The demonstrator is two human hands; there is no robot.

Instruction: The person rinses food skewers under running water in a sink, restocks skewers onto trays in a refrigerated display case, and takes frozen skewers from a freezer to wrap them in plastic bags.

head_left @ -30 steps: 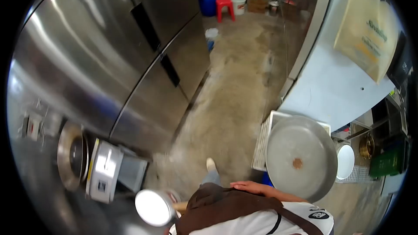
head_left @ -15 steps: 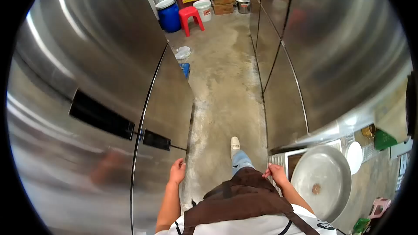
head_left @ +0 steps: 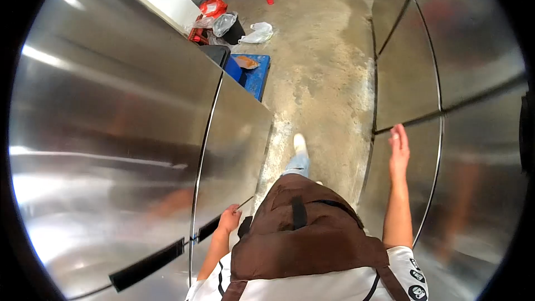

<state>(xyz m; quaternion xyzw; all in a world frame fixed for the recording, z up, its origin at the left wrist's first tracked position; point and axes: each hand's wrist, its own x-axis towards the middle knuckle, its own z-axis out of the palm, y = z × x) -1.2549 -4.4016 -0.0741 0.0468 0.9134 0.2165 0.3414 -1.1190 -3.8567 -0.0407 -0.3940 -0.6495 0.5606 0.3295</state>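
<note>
Shifted nearer since the earlier frame: left steel cabinet (head_left: 134,122) and right steel cabinet (head_left: 479,150), with the blue pallet (head_left: 257,75) at far left now more exposed. Right hand (head_left: 399,147) has risen before the right cabinet, fingers extended, together; left hand (head_left: 229,218) is just beside the near-left black handle (head_left: 208,229), finger state and contact indeterminable.

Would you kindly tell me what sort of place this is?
Probably a commercial kitchen's back passage: stainless-steel cabinets line both sides, a brown apron is worn, and a lined black bin stands ahead.
</note>
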